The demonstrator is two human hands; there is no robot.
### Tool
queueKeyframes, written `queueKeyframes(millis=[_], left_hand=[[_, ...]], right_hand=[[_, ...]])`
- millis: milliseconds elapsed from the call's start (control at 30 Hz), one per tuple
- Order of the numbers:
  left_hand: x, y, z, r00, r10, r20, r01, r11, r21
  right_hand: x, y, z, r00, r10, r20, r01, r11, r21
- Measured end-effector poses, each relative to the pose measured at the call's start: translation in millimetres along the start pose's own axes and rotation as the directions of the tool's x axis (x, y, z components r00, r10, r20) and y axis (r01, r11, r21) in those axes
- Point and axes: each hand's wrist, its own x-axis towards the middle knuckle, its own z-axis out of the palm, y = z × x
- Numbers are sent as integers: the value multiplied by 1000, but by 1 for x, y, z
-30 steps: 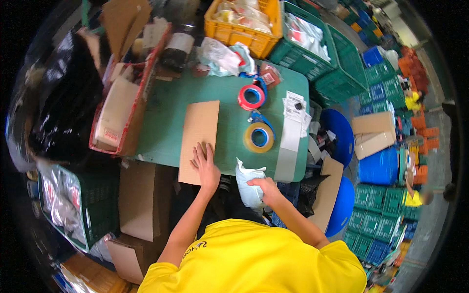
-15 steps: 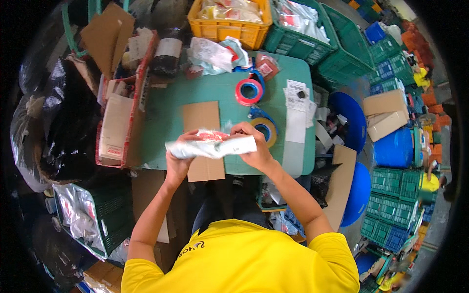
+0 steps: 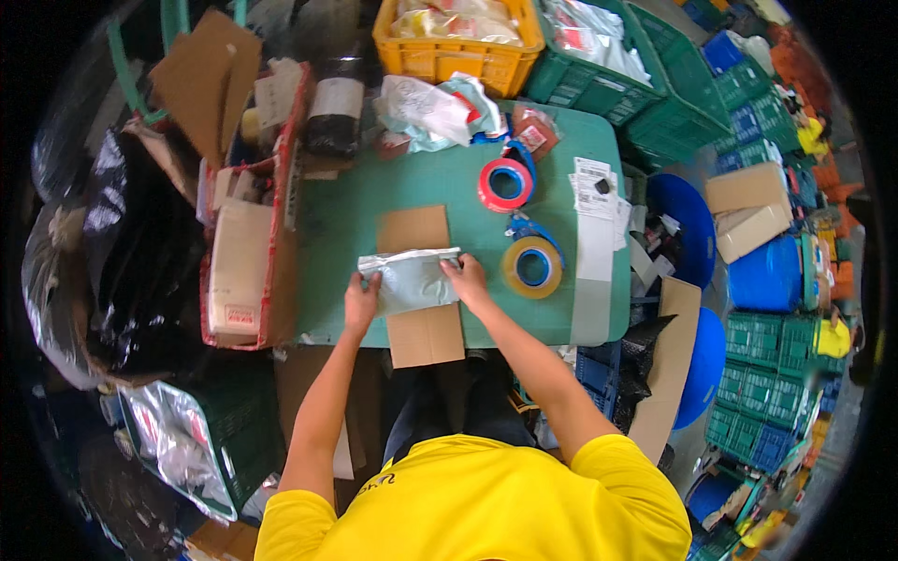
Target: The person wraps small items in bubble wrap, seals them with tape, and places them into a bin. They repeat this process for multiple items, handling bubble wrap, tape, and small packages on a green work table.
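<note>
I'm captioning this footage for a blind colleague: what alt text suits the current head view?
A person's left hand and right hand grip opposite ends of a pale plastic mailer over flat cardboard on a green table. Two blue tape dispensers, one with red tape and one with tan tape, lie to the right.

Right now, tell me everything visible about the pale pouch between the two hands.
The pale pouch is whitish-grey, roughly rectangular and slightly shiny, apparently soft plastic, with a wrinkled surface and a whiter strip along its far edge. It spans crosswise over the middle of a brown cardboard piece, which shows beyond its far and near edges. The left hand grips its left end, the right hand its right. Whether it rests on the cardboard is unclear; its contents are hidden.
</note>
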Motion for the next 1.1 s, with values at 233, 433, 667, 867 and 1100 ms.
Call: queueKeyframes(millis=[233,433,667,867,1100], left_hand=[[20,56,9,664,716,216,-707,507,494],[-10,49,44,772,574,273,-628,623,467],[5,40,35,714,81,696,-279,944,176],[15,57,6,799,121,589,-291,935,202],[-39,57,28,853,428,300,-507,541,671]], right_hand=[[-127,13,-1,744,-506,435,662,647,-379],[-153,25,-8,698,-644,314,698,514,-499],[-97,-31,-43,677,-637,368,731,529,-430],[-11,-43,-6,787,-464,406,609,686,-398],[48,-68,15,754,-411,512,656,500,-565]])
